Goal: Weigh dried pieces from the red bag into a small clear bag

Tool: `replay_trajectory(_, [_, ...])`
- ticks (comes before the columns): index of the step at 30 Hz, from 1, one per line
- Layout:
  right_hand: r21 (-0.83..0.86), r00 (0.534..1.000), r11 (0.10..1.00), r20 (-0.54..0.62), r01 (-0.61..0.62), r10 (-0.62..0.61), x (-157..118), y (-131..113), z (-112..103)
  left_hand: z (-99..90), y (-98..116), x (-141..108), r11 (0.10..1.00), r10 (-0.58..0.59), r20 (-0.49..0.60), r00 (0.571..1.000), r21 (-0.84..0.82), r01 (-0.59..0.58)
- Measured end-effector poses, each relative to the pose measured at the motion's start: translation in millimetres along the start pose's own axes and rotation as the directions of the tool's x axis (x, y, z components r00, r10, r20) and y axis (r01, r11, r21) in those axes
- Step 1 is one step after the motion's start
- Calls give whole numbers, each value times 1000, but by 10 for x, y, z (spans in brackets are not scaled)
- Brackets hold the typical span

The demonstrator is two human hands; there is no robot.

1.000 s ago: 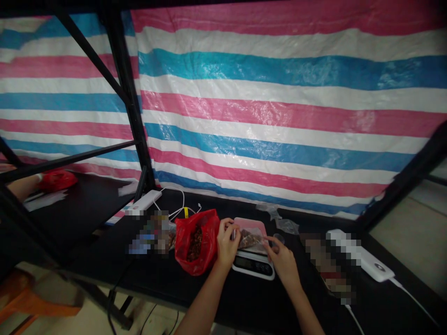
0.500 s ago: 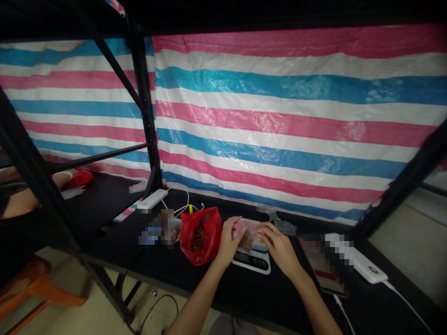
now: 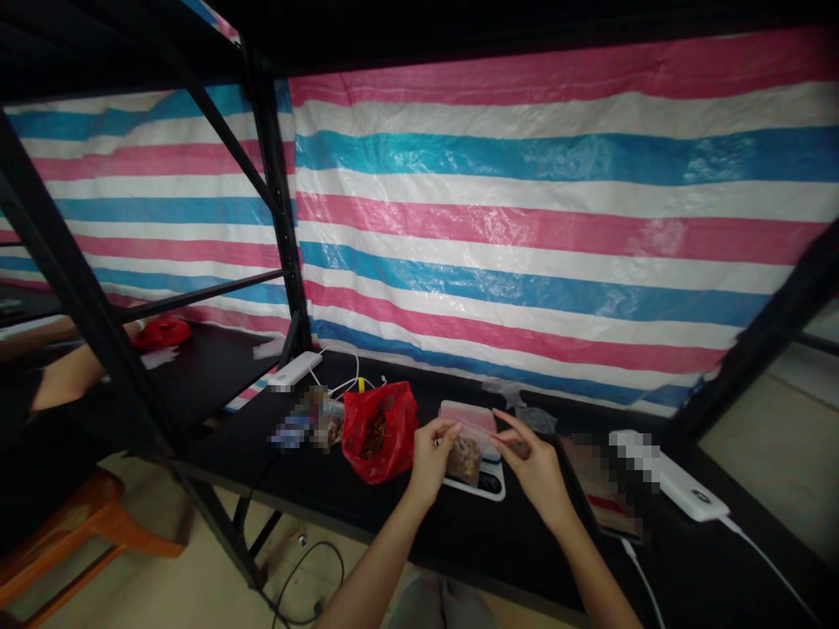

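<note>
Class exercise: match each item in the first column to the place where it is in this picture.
Items
1. Red plastic bag
2. Clear plastic bag
3. Striped tarpaulin
4. Orange stool

Places
A. Between the left hand and right hand, over the digital kitchen scale
B. On the floor at lower left
C. On the black table, left of the scale
D. Hanging behind the table

Pairs: 1-C, 2-A, 3-D, 4-B
</note>
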State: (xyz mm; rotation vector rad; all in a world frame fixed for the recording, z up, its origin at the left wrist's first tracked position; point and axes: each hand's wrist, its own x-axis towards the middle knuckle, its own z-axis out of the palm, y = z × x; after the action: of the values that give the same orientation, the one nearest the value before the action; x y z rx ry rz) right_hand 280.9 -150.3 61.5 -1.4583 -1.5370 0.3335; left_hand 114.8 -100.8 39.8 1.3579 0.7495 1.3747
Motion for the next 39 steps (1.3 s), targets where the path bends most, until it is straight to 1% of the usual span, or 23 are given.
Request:
replay_trajectory(4, [101,1000,995,23,-18,16,-52,15,19,28,-10,-34,999,-13,-36,999,39,14])
replay_trajectory(8, [197,998,979,28,-60,56,-99,80,62,34,-84,-53,998,-43,-35,998,49,45])
replay_trajectory(13, [261,995,960,18,-98,96,-147,193,157,25,-179,-108,975,-9,-58,998,222,22])
replay_trajectory(16, [309,992,943,7,-123,127,-163,248,207,26,-183,-141,949,32,-46,998,315,-16])
replay_trajectory(19, [331,989,932,23,-146,146,-159,284,239,30,-164,-152,917,62,-37,997,398,-42])
replay_trajectory(22, [239,989,960,64,-148,137,-140,310,243,36,-159,-161,894,74,-24,997,444,-55])
replay_trajectory(25, [56,986,991,120,-121,113,-118,324,210,50,-175,-194,897,85,-8,996,437,-73])
replay_trajectory(28, [-104,986,991,128,-90,103,-95,306,144,58,-192,-235,926,79,-23,997,372,-65])
replay_trajectory(30, [-176,986,980,126,-87,110,-79,272,91,46,-195,-239,956,47,1,999,290,-46])
replay_trajectory(32, [-216,985,973,135,-80,111,-65,228,45,20,-193,-212,979,-6,86,996,204,-12])
replay_trajectory(34, [-231,984,970,146,-70,106,-52,183,15,-11,-189,-155,985,-43,161,986,173,14])
replay_trajectory(36, [-249,981,966,160,-69,111,-39,144,9,-37,-186,-82,979,-44,181,983,204,6])
replay_trajectory(39, [-302,973,948,171,-100,157,-8,111,34,-53,-191,13,965,-11,173,985,260,-35])
